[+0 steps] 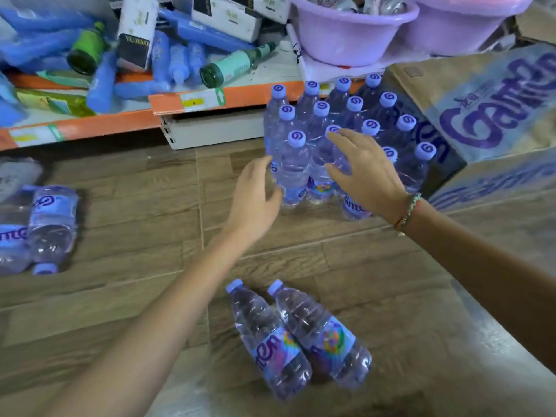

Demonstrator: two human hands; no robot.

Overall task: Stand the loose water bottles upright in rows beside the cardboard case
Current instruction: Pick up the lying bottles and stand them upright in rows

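"YUHAO" on a white carton (134, 43), "Ganten" on the cardboard case (493, 115)

Fifteen upright water bottles (293, 164), four lying bottles (270, 335), one cardboard case (481, 115)

Light was even and fairly bright with a bluish-purple cast, and shadows under the clear plastic water bottles lying on the near floor (298, 335) were soft. The wide lens bent the brown printed cardboard case (481, 115) at right; far shelf goods looked blurred, corners smeared.
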